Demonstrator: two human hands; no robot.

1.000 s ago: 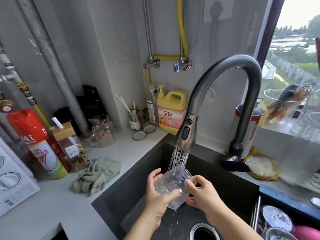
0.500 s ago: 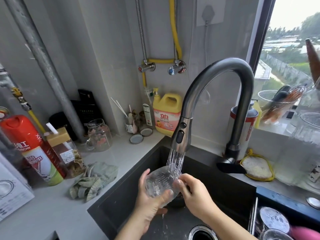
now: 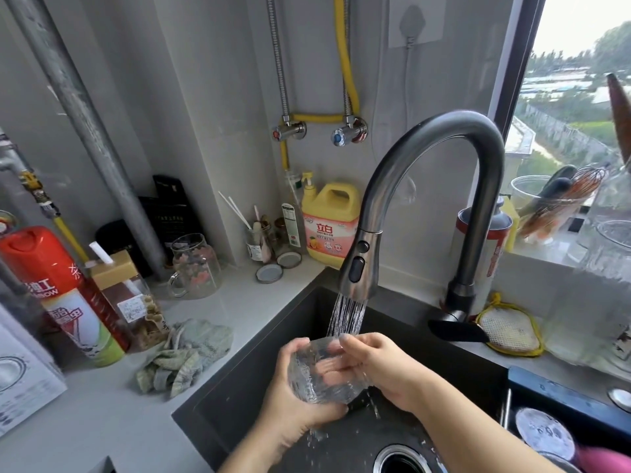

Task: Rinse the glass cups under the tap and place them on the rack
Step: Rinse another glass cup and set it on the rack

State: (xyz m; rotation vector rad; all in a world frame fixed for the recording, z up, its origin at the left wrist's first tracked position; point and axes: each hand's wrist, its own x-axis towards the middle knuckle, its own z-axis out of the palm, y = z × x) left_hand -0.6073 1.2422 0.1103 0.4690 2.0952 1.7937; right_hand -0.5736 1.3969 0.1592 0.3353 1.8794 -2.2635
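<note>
A clear textured glass cup [image 3: 316, 380] lies tipped on its side under the running spray of the dark curved tap [image 3: 358, 268], over the black sink [image 3: 239, 387]. My left hand [image 3: 293, 407] cradles the cup from below and the left. My right hand [image 3: 382, 367] holds its mouth, with fingers reaching inside the glass. Water spills off the cup into the sink. At the lower right stands a dark rack [image 3: 560, 394] holding round glass items [image 3: 544, 433].
A crumpled green cloth [image 3: 184, 353] lies on the counter left of the sink, with a floral glass mug [image 3: 194, 266], a red spray can [image 3: 58, 288] and a yellow detergent jug [image 3: 329, 227] behind. The drain [image 3: 403, 460] is below my hands. A scrub pad [image 3: 508, 331] sits right of the tap.
The cup has turned from upright to lying sideways under the spray. My right-hand fingers have gone from its outside rim to inside it.
</note>
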